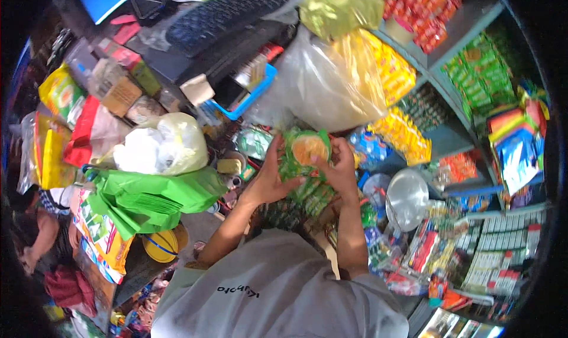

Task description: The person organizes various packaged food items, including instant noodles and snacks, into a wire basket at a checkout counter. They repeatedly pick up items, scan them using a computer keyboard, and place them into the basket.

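Observation:
A shiny green packet [287, 158] with a round picture of food on it is held in front of my chest. My left hand [270, 180] curves around its left side, thumb pointing across below it. On the other side my right hand [339, 167] grips the packet's right edge, its thumb over the printed picture. More green packets [313, 198] show just below it, between my wrists; I cannot tell whether they are joined to the held one. Behind the packet bulges a large clear plastic bag [319, 89].
On the left, white plastic bags [162, 145] sit over a folded green bag [151, 193]. Farther up are a blue tray [248, 102] and a black keyboard [222, 16]. Shelves [428, 65] with colourful packets line the right, near a metal bowl [407, 199]. Another person's arm [42, 233] shows far left.

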`<state>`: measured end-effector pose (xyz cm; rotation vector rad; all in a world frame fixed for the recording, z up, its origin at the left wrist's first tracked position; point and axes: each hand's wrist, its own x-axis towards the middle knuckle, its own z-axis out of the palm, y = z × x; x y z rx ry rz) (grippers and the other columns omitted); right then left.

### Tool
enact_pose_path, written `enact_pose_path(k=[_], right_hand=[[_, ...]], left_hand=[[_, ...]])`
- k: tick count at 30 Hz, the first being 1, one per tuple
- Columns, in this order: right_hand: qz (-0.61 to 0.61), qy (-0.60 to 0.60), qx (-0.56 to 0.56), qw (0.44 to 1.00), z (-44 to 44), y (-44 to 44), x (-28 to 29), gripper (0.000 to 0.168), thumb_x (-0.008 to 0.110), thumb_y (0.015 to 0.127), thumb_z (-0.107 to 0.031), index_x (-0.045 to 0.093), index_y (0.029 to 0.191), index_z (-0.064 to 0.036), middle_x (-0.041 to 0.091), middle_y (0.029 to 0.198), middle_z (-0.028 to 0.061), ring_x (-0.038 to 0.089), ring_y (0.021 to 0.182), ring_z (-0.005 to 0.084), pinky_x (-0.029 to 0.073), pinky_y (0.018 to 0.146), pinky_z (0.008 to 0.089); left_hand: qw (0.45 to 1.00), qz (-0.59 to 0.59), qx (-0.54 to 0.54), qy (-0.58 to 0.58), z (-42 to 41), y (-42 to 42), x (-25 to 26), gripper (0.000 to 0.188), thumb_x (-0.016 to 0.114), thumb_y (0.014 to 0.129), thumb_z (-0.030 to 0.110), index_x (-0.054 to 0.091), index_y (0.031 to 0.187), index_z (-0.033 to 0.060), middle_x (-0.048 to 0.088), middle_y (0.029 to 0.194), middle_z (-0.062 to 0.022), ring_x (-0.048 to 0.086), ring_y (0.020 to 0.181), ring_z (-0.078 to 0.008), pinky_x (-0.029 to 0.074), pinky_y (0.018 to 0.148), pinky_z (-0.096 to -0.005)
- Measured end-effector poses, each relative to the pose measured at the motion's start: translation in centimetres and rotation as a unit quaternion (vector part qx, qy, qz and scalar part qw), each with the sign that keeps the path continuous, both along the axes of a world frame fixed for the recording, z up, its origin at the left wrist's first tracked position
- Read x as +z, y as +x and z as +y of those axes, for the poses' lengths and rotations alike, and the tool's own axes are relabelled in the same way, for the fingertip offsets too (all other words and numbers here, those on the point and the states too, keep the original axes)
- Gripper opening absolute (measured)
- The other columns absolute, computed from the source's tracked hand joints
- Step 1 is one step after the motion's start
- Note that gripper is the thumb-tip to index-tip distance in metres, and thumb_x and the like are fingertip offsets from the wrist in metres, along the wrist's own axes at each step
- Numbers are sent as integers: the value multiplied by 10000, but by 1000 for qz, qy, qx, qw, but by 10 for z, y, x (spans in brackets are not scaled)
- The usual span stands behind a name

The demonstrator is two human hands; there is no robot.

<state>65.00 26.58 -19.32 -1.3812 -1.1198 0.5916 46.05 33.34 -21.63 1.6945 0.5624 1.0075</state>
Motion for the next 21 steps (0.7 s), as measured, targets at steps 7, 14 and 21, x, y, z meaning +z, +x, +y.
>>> enact_pose_path(k=[7,14,21], right_hand=[[-550,297,60,778,19,-15,143,333,749,751,-213,605,1051,-225,659,1243,18,586,1126,242,439,865,412],[-470,375,103,792,105,6,195,406,696,695,-43,589,1085,-79,713,1064,84,617,1116,334,455,951,514],[48,171,270,946,171,-30,201,621,780,707,86,460,1224,-40,645,1134,118,638,1084,225,498,994,391]], left_hand=[[904,-118,35,409,63,-37,120,457,701,603,-85,697,1043,37,605,1231,-178,576,1196,-422,500,980,-480],[827,-98,217,510,86,-51,154,410,721,612,-38,689,1004,74,602,1189,-151,592,1159,-408,509,972,-504],[862,-43,389,323,83,-65,194,400,789,741,105,617,1093,21,652,906,-125,648,736,-263,517,650,-340]])
